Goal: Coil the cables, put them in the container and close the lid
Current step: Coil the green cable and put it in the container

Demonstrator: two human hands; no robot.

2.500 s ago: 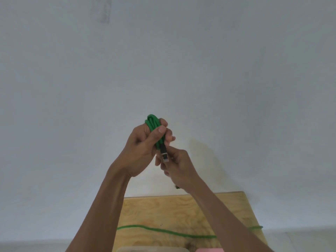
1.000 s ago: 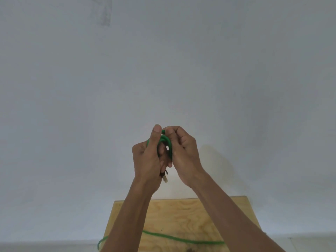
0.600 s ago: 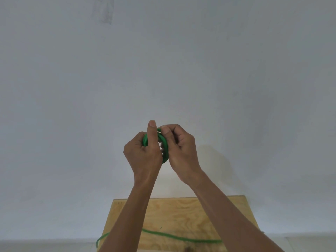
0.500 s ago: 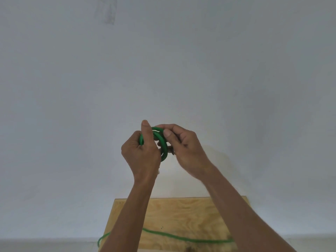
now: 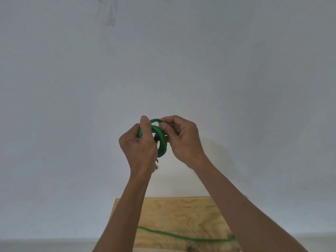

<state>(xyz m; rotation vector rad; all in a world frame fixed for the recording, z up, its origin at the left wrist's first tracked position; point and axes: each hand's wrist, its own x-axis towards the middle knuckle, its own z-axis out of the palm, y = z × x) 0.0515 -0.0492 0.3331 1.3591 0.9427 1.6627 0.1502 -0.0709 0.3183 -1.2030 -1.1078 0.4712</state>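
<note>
1. Head cam view: compared with a couple of seconds back, the green cable coil (image 5: 161, 140) has gone from a tight bundle with the plug end being fiddled to a rounder ring, and both hands have dropped a bit lower against the wall (image 5: 163, 60).
2. Grip right now: left hand (image 5: 139, 146) is closed around the left side of the coil, thumb up over the top; right hand (image 5: 182, 137) pinches the top loop between thumb and fingertips. A pale plug end (image 5: 156, 165) pokes out under the left hand.
3. My read: this coil is basically wound and just getting its last bit tucked, so it's close to going in the container.
4. Around: a second green cable (image 5: 181, 236) lies loose across the wooden board (image 5: 181, 211) below, still uncoiled.
5. Container and lid aren't in frame, so can't tell where they sit. Nothing blocks the hands.
</note>
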